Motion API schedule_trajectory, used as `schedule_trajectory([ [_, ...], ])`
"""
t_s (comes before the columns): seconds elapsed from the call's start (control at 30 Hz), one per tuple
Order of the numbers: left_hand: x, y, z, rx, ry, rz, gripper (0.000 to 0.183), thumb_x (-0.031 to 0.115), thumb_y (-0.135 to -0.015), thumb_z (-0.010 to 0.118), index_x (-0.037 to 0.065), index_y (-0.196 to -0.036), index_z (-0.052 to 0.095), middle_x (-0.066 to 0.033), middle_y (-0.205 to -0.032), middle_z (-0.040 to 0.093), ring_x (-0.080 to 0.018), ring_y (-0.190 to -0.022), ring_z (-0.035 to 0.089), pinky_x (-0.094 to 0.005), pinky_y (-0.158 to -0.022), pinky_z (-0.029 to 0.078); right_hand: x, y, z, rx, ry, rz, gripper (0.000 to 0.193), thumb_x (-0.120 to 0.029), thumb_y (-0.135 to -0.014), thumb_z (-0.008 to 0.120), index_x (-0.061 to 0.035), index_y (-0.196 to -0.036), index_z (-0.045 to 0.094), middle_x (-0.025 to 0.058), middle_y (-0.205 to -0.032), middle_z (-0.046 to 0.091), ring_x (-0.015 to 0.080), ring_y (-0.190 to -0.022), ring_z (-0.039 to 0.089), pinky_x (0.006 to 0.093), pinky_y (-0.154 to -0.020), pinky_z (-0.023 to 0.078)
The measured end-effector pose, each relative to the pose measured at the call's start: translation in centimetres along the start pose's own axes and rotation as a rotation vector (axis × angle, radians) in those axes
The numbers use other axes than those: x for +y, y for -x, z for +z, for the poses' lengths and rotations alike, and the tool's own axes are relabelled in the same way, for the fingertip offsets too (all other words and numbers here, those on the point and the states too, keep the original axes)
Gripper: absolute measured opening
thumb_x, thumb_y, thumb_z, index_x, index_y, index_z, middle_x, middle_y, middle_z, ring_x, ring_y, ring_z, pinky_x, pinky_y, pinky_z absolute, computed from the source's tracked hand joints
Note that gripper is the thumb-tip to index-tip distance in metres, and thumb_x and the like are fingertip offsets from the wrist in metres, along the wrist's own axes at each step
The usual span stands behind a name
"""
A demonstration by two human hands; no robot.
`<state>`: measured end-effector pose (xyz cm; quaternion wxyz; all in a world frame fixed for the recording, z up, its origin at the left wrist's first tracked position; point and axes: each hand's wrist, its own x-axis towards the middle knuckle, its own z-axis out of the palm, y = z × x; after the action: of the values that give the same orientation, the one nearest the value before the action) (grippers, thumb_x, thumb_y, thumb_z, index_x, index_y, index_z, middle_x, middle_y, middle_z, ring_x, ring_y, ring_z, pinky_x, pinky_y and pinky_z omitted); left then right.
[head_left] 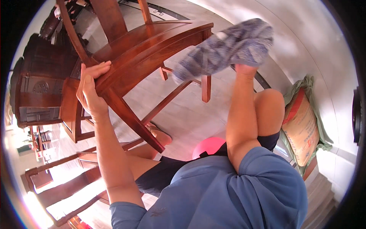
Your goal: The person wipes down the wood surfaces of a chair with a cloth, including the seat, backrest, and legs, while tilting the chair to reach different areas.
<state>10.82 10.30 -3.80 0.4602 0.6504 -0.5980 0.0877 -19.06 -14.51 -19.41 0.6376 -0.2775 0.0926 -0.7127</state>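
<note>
A reddish-brown wooden chair (152,42) is tilted in front of me, its seat edge facing me and its legs angled toward the floor. My left hand (91,89) holds the near left corner of the seat, fingers on top and palm against the side. My right hand (246,70) is raised at the chair's right side, mostly hidden by a blue-grey patterned cloth (228,49) that it holds. Motion blurs the cloth, which stretches leftward past the seat's right end. I cannot tell whether it touches the wood.
Dark carved wooden furniture (40,87) stands at the left. Another wooden chair (70,187) is at the lower left. A pink round object (207,146) lies between my legs. At the right, a tan sack (301,129) leans near the white wall (324,76).
</note>
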Motion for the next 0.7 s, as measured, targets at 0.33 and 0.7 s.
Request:
schedule_trajectory([
  [0.33, -4.7, 0.9, -3.6, -0.012, 0.270, -0.063, 0.049, 0.030, -0.100, 0.041, -0.004, -0.127, 0.066, -0.0162, -0.134, 0.066, -0.0296, -0.128, 0.058, -0.0433, -0.121, 0.029, 10.6, 0.7, -2.4, -0.465, 1.038, 0.206, 0.043, -0.019, -0.091, 0.075, -0.0001, -0.128, 0.065, 0.0145, -0.125, 0.069, 0.0256, -0.113, 0.065, 0.0353, -0.097, 0.052],
  [0.7, -8.3, 3.3, -2.2, 0.249, -0.352, -0.675, 0.073, 0.037, -0.084, 0.083, 0.002, -0.141, 0.055, -0.0172, -0.119, 0.072, -0.0259, -0.105, 0.071, -0.0402, -0.095, 0.053, 13.4, 3.3, -1.6, -0.384, 0.886, 0.465, 0.019, -0.017, -0.089, 0.071, -0.0021, -0.102, 0.072, 0.0079, -0.096, 0.075, 0.0228, -0.091, 0.067, 0.0390, -0.084, 0.053],
])
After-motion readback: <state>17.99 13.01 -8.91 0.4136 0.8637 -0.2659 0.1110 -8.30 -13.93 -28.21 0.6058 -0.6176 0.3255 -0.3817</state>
